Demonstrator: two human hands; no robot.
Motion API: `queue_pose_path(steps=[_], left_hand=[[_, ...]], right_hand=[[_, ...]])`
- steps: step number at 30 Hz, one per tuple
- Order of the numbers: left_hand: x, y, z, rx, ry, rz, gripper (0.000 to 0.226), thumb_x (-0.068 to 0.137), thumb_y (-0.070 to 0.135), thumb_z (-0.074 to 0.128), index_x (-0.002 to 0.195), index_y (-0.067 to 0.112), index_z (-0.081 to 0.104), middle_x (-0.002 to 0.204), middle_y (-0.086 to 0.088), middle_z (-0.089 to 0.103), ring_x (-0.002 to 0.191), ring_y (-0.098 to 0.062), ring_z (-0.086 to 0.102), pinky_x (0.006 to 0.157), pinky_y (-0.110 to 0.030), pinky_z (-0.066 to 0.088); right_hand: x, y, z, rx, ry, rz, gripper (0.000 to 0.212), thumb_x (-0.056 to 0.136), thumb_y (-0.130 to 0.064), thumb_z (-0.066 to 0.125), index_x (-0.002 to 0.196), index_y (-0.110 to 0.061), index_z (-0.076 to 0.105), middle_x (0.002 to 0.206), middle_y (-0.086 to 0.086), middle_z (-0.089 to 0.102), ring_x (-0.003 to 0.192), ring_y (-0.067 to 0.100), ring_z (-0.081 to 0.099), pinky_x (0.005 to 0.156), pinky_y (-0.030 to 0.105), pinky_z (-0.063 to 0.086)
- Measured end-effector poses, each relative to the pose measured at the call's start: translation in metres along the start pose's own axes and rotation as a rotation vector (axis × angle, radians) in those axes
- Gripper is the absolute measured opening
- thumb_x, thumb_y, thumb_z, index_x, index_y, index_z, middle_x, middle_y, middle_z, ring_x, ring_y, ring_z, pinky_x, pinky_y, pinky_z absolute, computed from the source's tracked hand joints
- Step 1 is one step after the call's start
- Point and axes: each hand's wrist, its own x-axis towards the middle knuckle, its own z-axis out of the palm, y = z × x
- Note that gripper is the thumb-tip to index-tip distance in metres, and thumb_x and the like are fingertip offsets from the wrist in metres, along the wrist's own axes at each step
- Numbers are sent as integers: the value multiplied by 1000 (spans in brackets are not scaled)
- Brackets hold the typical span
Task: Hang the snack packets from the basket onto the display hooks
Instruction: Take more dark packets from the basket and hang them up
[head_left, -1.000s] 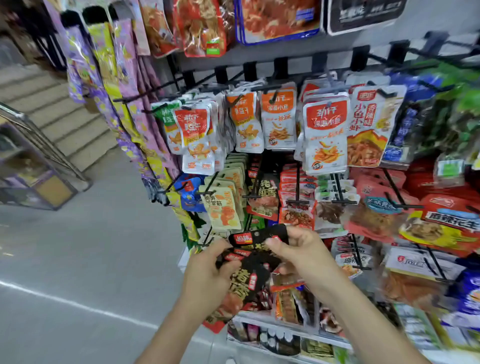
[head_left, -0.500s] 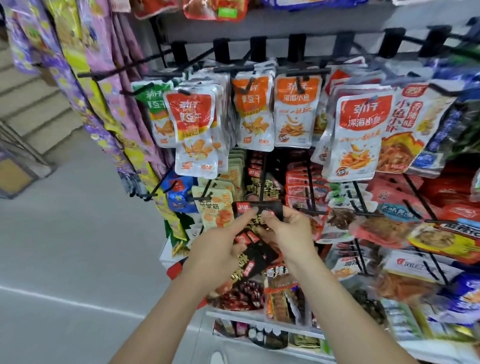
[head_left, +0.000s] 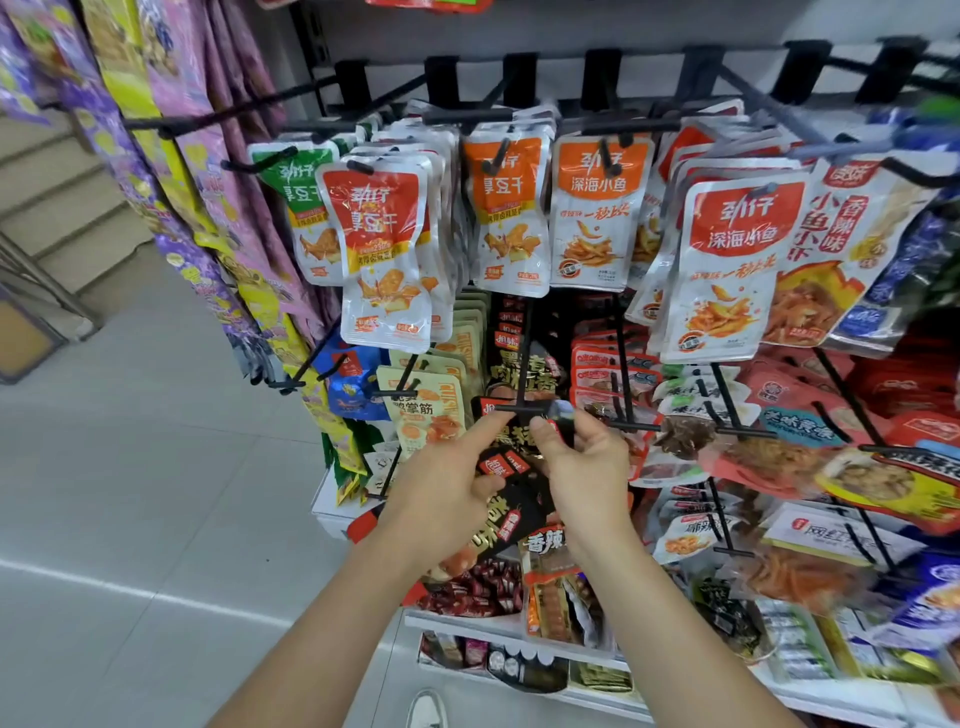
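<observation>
Both hands are up at the middle hook row. Right hand (head_left: 587, 467) pinches the top edge of a black packet (head_left: 511, 439), held against the crossbar of a hook (head_left: 519, 410). Left hand (head_left: 441, 499) has its index finger stretched to the packet's top left corner, while thumb and other fingers grip spare packets (head_left: 511, 506) below. Similar black packets hang further back on that hook. Orange packets (head_left: 597, 208) hang on the row above. Grey floor (head_left: 130, 467) at left; shoe (head_left: 426, 709) tip at bottom edge.

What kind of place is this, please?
Most likely a small shop or convenience store: rows of black metal display hooks carry orange-and-silver snack pouches and many other packets, and a white shelf below holds more packaged goods.
</observation>
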Motion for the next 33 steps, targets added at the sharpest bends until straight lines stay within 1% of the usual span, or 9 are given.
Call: queue_pose_path(steps=[3, 6, 8, 15, 19, 22, 29, 31, 33], left_hand=[[1, 1, 3, -50, -9, 3, 68, 91, 14, 63, 128, 55, 23, 100, -13, 70, 69, -24, 63, 65, -43, 55], [6, -2, 6, -37, -41, -28, 70, 90, 17, 64, 141, 44, 24, 105, -16, 68, 89, -29, 65, 74, -42, 55], [11, -3, 8, -42, -74, -32, 73, 89, 16, 65, 142, 42, 23, 109, -16, 68, 99, -30, 63, 81, -43, 54], [28, 2, 9, -71, -60, -76, 51, 88, 15, 64, 133, 33, 48, 95, 1, 70, 71, -15, 64, 64, -39, 55], [27, 7, 6, -32, -17, -62, 42, 89, 14, 63, 127, 31, 58, 98, 5, 70, 81, -14, 64, 69, -31, 54], [21, 8, 6, -58, -9, -40, 50, 90, 13, 63, 131, 41, 55, 102, 7, 70, 60, -3, 57, 51, -18, 45], [36, 10, 15, 25, -141, -78, 54, 88, 17, 64, 138, 28, 46, 108, -1, 66, 92, -21, 61, 77, -38, 54], [36, 8, 15, -36, -161, -132, 53, 87, 17, 66, 136, 24, 46, 114, 0, 64, 100, -20, 61, 83, -37, 53], [29, 4, 15, -142, -150, -136, 56, 87, 12, 67, 137, 28, 47, 121, 9, 60, 103, -12, 59, 83, -26, 51]], right_hand=[[0, -4, -2, 18, 18, -1, 15, 92, -11, 64, 89, -25, 69, 69, -9, 68, 59, -3, 61, 53, 7, 45], [3, -6, 2, -90, -19, 28, 12, 95, -18, 59, 103, -19, 68, 84, 12, 69, 73, 13, 60, 65, 21, 48], [4, -7, 3, -155, -43, 55, 20, 98, -23, 53, 114, -18, 63, 95, 8, 68, 82, 14, 61, 73, 27, 47], [-4, -1, -14, -402, -103, -3, 21, 100, -28, 47, 117, -23, 57, 105, 0, 66, 97, 18, 63, 86, 37, 52], [-13, 0, -24, -535, -154, -46, 22, 97, -29, 52, 119, -26, 48, 87, -20, 57, 81, 7, 60, 67, 26, 46], [-18, 1, -30, -575, -111, -132, 16, 94, -20, 56, 106, -26, 48, 87, -17, 57, 81, 10, 61, 67, 30, 48], [-17, -1, -32, -564, -160, -115, 29, 91, -14, 58, 114, -30, 50, 97, -17, 60, 78, 3, 61, 68, 26, 53], [-14, 0, -35, -548, -196, -57, 23, 91, -11, 60, 106, -28, 58, 94, -14, 63, 83, 3, 61, 65, 12, 48], [-12, 0, -40, -481, -208, 26, 17, 90, -9, 63, 91, -25, 66, 89, -9, 67, 84, 7, 63, 68, 13, 46]])
